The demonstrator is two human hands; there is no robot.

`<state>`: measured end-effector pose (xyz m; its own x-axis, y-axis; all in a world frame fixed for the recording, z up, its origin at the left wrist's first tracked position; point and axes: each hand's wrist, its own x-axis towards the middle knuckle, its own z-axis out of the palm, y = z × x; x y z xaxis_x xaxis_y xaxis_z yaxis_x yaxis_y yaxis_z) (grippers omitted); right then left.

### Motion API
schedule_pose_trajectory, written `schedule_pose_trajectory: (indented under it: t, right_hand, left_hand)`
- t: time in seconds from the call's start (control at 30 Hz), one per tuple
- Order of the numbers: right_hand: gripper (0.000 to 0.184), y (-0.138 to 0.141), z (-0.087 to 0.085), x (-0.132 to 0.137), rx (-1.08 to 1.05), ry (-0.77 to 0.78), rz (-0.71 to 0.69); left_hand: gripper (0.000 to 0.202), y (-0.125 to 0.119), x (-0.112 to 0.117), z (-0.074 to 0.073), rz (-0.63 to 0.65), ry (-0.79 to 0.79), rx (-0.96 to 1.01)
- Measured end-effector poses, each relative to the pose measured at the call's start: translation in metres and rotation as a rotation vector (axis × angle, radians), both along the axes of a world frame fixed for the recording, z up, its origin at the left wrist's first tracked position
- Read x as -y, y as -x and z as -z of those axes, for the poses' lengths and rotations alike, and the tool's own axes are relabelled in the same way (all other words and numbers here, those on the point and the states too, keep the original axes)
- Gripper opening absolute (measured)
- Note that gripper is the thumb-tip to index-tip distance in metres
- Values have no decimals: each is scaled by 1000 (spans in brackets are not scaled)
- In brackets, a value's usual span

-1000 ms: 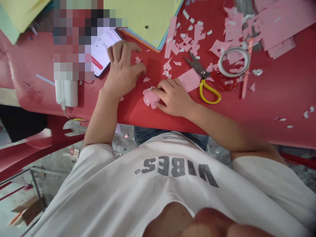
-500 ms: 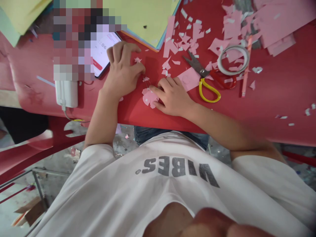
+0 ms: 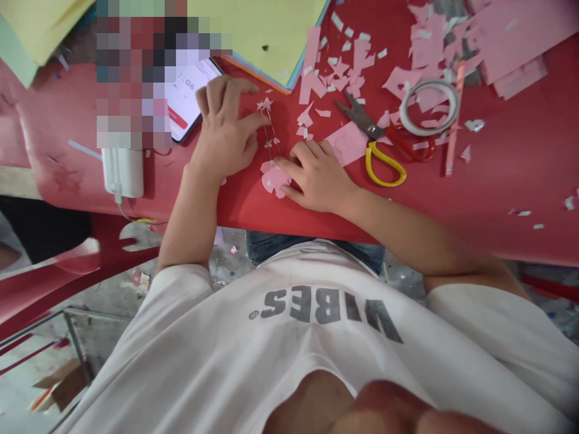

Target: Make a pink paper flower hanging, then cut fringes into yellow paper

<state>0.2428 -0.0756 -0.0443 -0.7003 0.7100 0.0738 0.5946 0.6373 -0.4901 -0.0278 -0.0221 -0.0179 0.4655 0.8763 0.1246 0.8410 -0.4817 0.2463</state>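
A pixelated patch (image 3: 131,78) hides part of the phone (image 3: 192,90) at eleven o'clock. The half-open left hand (image 3: 225,129) sits just beside a paper star string (image 3: 269,126); the spread right hand (image 3: 319,178) touches a pink paper cutout (image 3: 274,179).

White T-shirt (image 3: 325,313) reads "VIBES", upside down in view; phone screen (image 3: 192,90) shows "06", rest blurred.

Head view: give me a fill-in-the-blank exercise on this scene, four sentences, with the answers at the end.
1. The scissors have one yellow handle and one ____ handle.
2. The right hand rests with a crumpled pink paper piece just to its ____.
3. The white T-shirt bears the printed word ____.
4. The left hand has small pink paper stars on its ____ side.

Missing words: red; left; VIBES; right.
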Motion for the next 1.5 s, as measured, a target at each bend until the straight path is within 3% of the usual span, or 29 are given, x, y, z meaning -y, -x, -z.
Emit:
schedule_pose_trajectory:
  t: [0.23,0.3,0.4,0.57,0.77,1.1,1.23,1.37,1.5]
  right_hand:
    - [64,0,3,0,-23,-1,43]
    - [65,0,3,0,-25,9,45]
    - [65,1,4,0,-38,19,46]
    - [67,1,3,0,-37,33,48]
    - [71,0,5,-1,-21,28,33]
    - [48,-21,7,-10,-140,-16,183]
    - [40,-20,5,-11,-113,-39,120]
    - [33,-17,3,-8,-65,-87,33]
    - [30,-16,3,-8,-44,-97,-3]
  left_hand:
    - [56,1,-6,15,-36,57,22]
    - [45,0,-7,19,-60,31,16]
    - [32,1,-6,16,-49,-31,-15]
    - [33,2,-2,7,-8,-36,-44]
    - [39,4,-6,12,-10,-15,-15]
    - [42,2,-4,7,31,58,163]
    - [43,1,-6,7,29,159,250]
    - [61,-3,-8,2,-36,284,345]
    - [62,-2,-7,3,-36,291,343]
